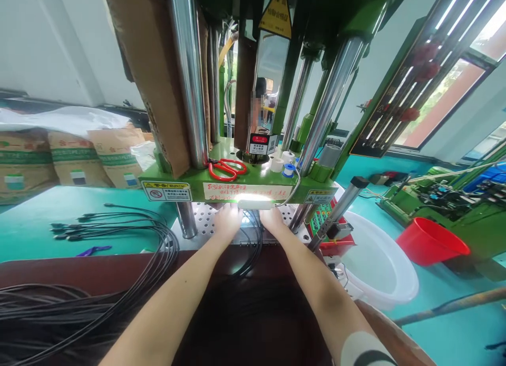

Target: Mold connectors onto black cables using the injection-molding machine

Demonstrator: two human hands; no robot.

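Both my arms reach under the green press beam (177,171), beneath a lit lamp (253,204). My left hand (226,222) is over the perforated metal plate (201,218), left of a bundle of black cables (258,239). On the other side of these cables is my right hand (272,218). Glare and the lamp hide the fingers of both hands, so any grip is out of sight. The cables run from between my hands over the plate's front edge, down toward me.
Red-handled scissors (227,169) and a blue-white tape spool (289,170) lie on the beam. More black cables (158,234) spread at left. A red control box (336,245), white tub (375,255) and red bucket (430,242) stand at right. Steel columns (190,81) flank the press.
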